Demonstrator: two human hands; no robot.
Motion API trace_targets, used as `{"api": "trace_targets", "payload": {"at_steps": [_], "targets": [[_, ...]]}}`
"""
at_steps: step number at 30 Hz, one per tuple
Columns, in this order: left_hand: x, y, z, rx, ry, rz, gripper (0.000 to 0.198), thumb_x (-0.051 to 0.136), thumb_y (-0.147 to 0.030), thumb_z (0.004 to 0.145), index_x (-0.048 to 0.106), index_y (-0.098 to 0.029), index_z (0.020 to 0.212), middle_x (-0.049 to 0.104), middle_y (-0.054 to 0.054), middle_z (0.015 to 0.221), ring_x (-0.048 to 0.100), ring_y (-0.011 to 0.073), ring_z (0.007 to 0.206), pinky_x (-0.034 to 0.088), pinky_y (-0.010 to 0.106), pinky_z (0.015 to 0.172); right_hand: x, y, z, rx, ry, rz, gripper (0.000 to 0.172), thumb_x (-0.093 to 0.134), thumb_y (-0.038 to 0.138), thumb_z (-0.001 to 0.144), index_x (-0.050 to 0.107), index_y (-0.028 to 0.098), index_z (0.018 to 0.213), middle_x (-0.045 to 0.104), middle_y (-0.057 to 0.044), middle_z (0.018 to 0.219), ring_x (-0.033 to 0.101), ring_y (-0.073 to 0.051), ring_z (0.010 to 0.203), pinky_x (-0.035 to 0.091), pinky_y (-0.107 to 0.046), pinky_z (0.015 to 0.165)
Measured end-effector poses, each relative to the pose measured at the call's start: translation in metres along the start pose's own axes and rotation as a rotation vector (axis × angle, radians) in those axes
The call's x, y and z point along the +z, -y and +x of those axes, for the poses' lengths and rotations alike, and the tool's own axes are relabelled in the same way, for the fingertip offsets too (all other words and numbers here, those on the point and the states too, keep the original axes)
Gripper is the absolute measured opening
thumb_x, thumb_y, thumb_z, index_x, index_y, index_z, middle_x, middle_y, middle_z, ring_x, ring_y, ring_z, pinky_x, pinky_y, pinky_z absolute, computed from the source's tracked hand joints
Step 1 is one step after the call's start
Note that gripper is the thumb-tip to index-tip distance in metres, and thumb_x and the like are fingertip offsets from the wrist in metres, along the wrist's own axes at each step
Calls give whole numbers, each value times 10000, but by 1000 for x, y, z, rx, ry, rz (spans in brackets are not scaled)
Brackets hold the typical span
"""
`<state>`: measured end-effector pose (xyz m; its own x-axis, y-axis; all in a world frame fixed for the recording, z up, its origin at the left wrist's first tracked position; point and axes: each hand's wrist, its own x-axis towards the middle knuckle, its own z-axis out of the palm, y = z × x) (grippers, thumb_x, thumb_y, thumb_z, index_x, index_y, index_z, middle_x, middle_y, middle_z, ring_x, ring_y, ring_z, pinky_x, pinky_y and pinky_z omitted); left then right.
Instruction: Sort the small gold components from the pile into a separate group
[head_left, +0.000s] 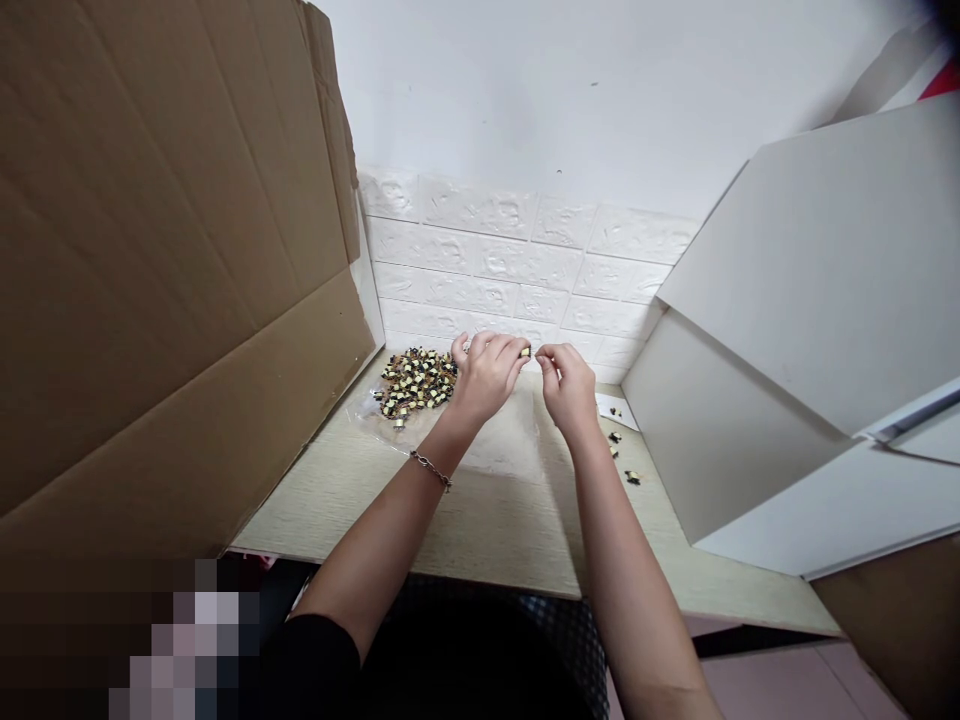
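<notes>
Matt cardboard [165, 260]; wood-grain tabletop [480, 530]; glossy plastic bag [365, 417].

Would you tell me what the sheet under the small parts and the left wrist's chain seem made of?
The sheet looks like clear plastic film, given its shine and crinkles. The chain looks like polished metal, from its glinting links.

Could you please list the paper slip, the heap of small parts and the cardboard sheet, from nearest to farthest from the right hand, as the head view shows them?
1. The paper slip: just right of the right hand, on the table.
2. The heap of small parts: to the left, past the left hand.
3. The cardboard sheet: at the far left.
</notes>
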<state>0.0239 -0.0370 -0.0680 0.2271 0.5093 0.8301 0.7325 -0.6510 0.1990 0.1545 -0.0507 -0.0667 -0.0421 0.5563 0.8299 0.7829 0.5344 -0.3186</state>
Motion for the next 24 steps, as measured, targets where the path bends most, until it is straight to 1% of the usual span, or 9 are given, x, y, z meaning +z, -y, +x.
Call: {"api": "trace_targets", "payload": {"at_steps": [9, 13, 19, 24], "targets": [[1, 1, -1, -19, -18, -44, 237, 394, -350, 831, 567, -293, 982, 612, 20, 974, 439, 215, 1028, 70, 407, 985, 2, 4, -2, 5, -30, -2, 138, 388, 213, 808, 515, 207, 756, 536, -18, 725, 491, -149, 702, 378, -268, 650], [5, 4, -3, -27, -12, -73, 238, 399, -346, 827, 575, -290, 977, 614, 33, 942, 443, 219, 1027, 56, 413, 988, 4, 5, -3, -2, -6, -65, 137, 387, 210, 810, 521, 207, 781, 553, -28, 756, 495, -154, 712, 368, -274, 651], [10, 7, -5, 2, -4, -27, 263, 363, -348, 838, 573, -280, 981, 613, 46, 883, 458, 218, 1002, 61, 422, 978, 6, 4, -4, -3, 43, -179, 147, 378, 193, 806, 525, 200, 806, 556, -43, 775, 492, -168, 726, 354, -288, 659], [10, 4, -4, -30, -21, -27, 245, 376, -346, 834, 584, -279, 942, 615, 41, 868, 464, 214, 980, 78, 417, 972, 6, 5, -3, 20, 23, -199, 140, 385, 197, 809, 524, 199, 792, 568, -42, 774, 497, -171, 736, 346, -285, 656]]}}
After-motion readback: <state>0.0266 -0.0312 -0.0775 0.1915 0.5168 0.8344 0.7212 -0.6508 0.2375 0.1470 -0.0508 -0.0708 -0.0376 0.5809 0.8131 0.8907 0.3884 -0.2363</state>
